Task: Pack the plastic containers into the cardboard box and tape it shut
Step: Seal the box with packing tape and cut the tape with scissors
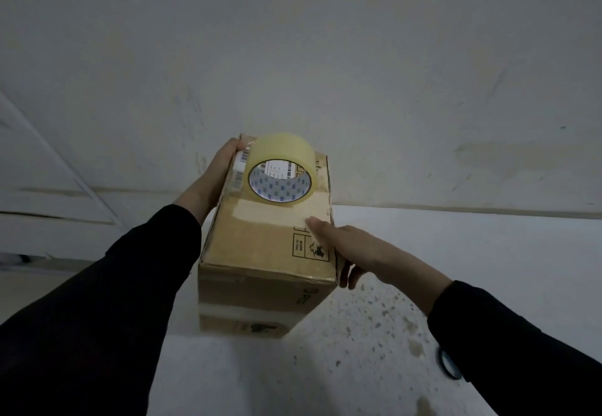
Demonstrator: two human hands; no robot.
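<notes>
The closed brown cardboard box (260, 252) stood on the pale speckled counter (391, 318), clear tape shining along its top and down its near face. A yellowish roll of packing tape (283, 146) stood on edge at its far end.

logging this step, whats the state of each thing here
box: closed, tape strip across its top
tape roll: standing on edge on the box
left hand: grips the box's far left corner
right hand: thumb on top, fingers round the box's right edge
</notes>
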